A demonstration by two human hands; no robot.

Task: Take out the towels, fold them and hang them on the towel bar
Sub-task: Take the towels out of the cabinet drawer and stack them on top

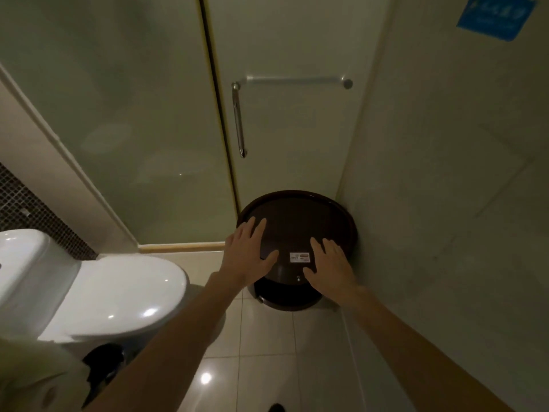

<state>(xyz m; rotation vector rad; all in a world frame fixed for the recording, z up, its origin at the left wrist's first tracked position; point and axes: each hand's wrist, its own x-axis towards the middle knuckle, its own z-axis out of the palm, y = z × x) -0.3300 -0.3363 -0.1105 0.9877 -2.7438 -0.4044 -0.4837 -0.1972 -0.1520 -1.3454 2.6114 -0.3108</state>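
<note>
Two bare hands are reaching over one round dark-brown lid [297, 221] in the bathroom corner. The left hand [249, 257] is lying at the lid's left edge and the right hand [329, 266] at its near right. Each grip is spread, fingers straight and apart, holding nothing; whether the palms are touching the lid cannot be told. One white label [300, 257] is showing between the hands. One dark container [285, 298] is sitting under the lid on the tiled floor [267, 352]. One towel bar [297, 80] is running level across the glass door, above and beyond the lid, with one upright door handle [238, 120] at its left end. One toilet [118, 292] is standing to the left, and one blue sign [496, 16] is hanging on the right wall.
</note>
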